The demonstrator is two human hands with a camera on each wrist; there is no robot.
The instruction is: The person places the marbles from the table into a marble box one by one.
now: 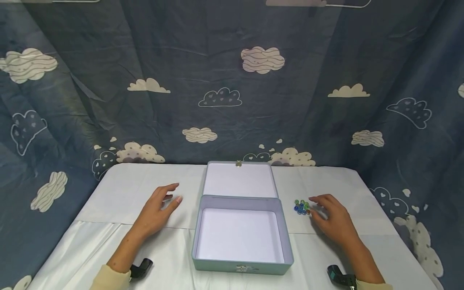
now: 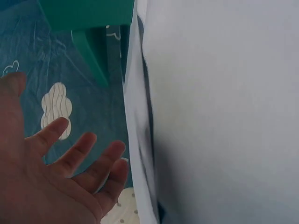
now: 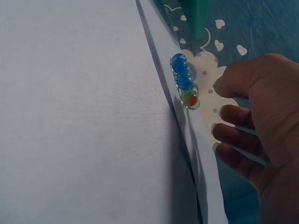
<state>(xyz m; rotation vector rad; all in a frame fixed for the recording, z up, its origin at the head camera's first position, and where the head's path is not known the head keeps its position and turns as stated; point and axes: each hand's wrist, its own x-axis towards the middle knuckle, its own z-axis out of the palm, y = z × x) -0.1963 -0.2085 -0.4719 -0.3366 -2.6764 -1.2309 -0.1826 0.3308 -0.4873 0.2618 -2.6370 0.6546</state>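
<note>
A small cluster of blue, green and amber glass marbles (image 1: 301,207) lies on the white cloth, right of a metal box. My right hand (image 1: 334,220) is just beside them, its fingertips near the cluster and nothing held. In the right wrist view, marbles (image 3: 184,81) appear in front of the loosely bent fingers (image 3: 240,135). The pale green box (image 1: 243,266) has its lid (image 1: 239,179) laid back, and its white inside holds nothing. Left of the box, my left hand (image 1: 155,211) hovers over the cloth with relaxed fingers, seen palm-side in the left wrist view.
A white cloth (image 1: 145,177) covers the table, with a fold line running across it. Behind and around hangs a dark blue curtain (image 1: 224,40) printed with clouds. Each wrist wears a black camera (image 1: 141,269). A green support (image 2: 88,28) shows in the left wrist view.
</note>
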